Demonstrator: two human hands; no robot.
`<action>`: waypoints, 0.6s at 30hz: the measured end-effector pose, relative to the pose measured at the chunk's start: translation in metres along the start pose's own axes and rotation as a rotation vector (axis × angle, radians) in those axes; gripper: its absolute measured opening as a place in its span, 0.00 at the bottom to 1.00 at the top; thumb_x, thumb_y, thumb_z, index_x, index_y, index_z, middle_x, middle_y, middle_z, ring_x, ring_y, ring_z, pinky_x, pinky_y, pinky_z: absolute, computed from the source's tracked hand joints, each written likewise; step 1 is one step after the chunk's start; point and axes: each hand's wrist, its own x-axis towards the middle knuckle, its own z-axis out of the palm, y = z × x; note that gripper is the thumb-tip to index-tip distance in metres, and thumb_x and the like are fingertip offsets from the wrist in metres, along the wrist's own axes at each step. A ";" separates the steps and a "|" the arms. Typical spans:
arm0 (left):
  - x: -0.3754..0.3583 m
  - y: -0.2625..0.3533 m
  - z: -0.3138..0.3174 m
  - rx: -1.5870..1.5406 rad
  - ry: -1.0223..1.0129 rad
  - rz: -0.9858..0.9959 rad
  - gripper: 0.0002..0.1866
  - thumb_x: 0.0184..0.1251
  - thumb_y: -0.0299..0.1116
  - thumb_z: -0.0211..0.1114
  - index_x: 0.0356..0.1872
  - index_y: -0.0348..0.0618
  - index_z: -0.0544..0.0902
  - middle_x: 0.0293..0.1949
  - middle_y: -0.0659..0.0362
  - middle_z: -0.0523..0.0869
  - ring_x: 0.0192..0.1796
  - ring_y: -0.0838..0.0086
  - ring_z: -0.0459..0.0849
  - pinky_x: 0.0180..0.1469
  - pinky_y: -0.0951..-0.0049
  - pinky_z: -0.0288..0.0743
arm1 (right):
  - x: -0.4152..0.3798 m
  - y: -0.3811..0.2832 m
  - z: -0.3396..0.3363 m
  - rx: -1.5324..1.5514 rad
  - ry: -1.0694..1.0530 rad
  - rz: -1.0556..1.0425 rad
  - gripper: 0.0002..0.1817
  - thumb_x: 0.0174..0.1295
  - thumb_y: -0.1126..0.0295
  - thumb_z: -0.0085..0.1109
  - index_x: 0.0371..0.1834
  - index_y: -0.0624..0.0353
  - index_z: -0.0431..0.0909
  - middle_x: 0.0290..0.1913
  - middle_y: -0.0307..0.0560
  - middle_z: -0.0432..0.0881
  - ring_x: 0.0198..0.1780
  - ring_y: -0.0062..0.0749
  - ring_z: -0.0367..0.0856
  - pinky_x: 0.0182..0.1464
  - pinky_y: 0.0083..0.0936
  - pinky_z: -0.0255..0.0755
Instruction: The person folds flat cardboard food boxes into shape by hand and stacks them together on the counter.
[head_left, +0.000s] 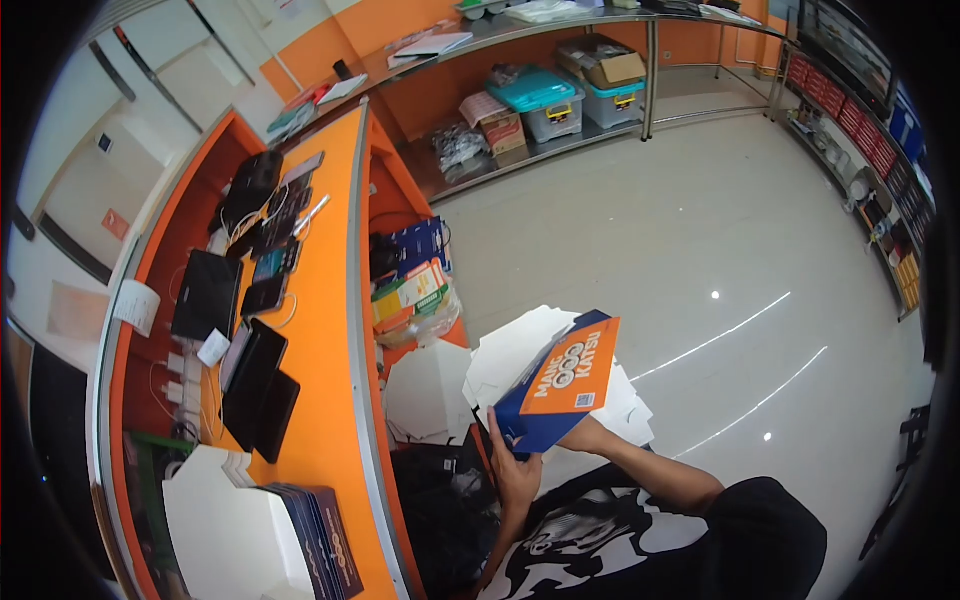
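Beside the orange counter [325,400], the floor [600,230] was shiny. My left hand [515,480] held the box [572,375]; my right hand [585,437] reached underneath, its grip I could not tell.

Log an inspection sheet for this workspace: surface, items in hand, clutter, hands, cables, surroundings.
Surface: long orange counter with metal edging.
Job's things: blue-and-orange printed cardboard box held up; white cardboard pieces behind it; blue-and-white cardboard stack on the counter's near end.
Clutter: black flat-screened devices along the counter.
Left hand: gripping the box's near side.
Right hand: at the box's lower edge, fingers hidden.
Cables: white thin cables tangled among the devices.
Surroundings: glossy grey floor; teal-lidded plastic bins on a metal shelf.
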 end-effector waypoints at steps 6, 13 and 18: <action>-0.005 -0.046 -0.014 -0.506 0.129 -0.420 0.43 0.68 0.16 0.61 0.81 0.42 0.51 0.71 0.50 0.70 0.71 0.65 0.71 0.70 0.68 0.66 | 0.016 -0.025 -0.069 0.041 0.156 0.224 0.12 0.62 0.63 0.75 0.32 0.60 0.85 0.27 0.38 0.84 0.34 0.20 0.81 0.39 0.24 0.76; -0.015 -0.078 -0.041 -0.840 0.017 -0.678 0.25 0.76 0.34 0.56 0.70 0.36 0.69 0.64 0.52 0.78 0.68 0.65 0.76 0.71 0.63 0.67 | 0.004 0.036 -0.112 0.104 0.301 0.155 0.15 0.65 0.67 0.69 0.48 0.66 0.82 0.43 0.47 0.89 0.40 0.34 0.87 0.48 0.30 0.81; -0.008 -0.078 -0.043 -0.415 -0.002 -0.648 0.27 0.77 0.39 0.59 0.70 0.34 0.71 0.61 0.46 0.80 0.65 0.58 0.78 0.69 0.60 0.69 | 0.009 0.053 -0.106 -0.061 0.138 0.103 0.16 0.63 0.67 0.70 0.46 0.69 0.80 0.39 0.55 0.89 0.38 0.42 0.88 0.47 0.32 0.80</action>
